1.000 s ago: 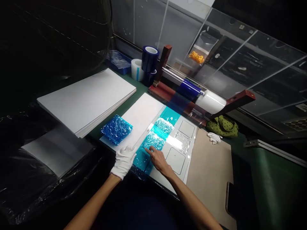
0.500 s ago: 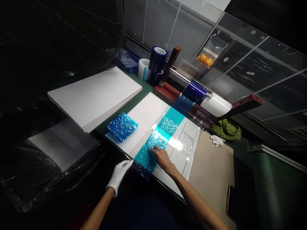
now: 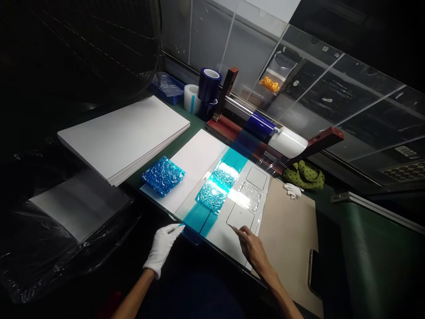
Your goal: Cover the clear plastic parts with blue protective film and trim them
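A strip of blue protective film [image 3: 236,156] runs from a dark blue roll [image 3: 260,125] across a flat white board [image 3: 221,237] marked with rounded outlines. Crinkled glossy patches [image 3: 212,197] show under the strip's middle. My left hand [image 3: 161,247], in a white glove, pinches the film's near end at the board's front edge. Bare and with its index finger stretched out, my right hand [image 3: 254,250] is at the lower outlined square, to the right of the film. Whether the fingertip touches the board I cannot tell. A crinkled blue square stack [image 3: 164,176] lies to the left.
White sheets [image 3: 122,133] are stacked at left. Behind stand a red-brown roll holder [image 3: 226,131], a white roll [image 3: 288,142] and more rolls [image 3: 210,84]. On the right are brown board [image 3: 290,230], a phone [image 3: 312,270], a green cloth [image 3: 303,174] and a white glove [image 3: 293,191].
My right hand has moved off the blue film, rightward and toward me. My left hand stays at the film's end. The near part of the film now looks smoother, and the view has shifted slightly.
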Available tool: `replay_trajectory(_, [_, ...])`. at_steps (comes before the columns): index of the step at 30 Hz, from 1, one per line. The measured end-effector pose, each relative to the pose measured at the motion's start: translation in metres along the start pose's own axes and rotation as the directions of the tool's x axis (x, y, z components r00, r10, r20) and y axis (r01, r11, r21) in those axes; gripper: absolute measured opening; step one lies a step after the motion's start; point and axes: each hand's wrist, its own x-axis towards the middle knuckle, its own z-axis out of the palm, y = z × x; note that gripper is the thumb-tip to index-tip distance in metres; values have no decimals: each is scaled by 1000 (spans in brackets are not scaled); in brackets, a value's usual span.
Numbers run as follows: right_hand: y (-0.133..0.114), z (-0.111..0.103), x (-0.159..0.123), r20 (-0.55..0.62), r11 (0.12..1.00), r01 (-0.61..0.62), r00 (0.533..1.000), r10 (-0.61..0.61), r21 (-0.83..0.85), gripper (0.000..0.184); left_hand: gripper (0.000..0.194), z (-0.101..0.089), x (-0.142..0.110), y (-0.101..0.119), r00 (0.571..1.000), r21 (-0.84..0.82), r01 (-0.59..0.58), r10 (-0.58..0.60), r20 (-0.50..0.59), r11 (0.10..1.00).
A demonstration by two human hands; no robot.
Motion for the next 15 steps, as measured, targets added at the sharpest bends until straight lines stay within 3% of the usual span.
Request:
replay_trajectory(4, [-15,-1,-7,-114,986,3,993,17,169,49,36,-23,10,32,995,-2,-76,75,-66,997])
replay_trajectory(11, [-29,-7,-8,-222,953,21,974,49,304,50,56,-90,92,88,961,-54,-215,201,-189,975])
replay_trajectory(15, [-29,-8,-10,-265,960,26,963,51,280,50,55,-111,120,106,947,-23,-252,242,-210,967])
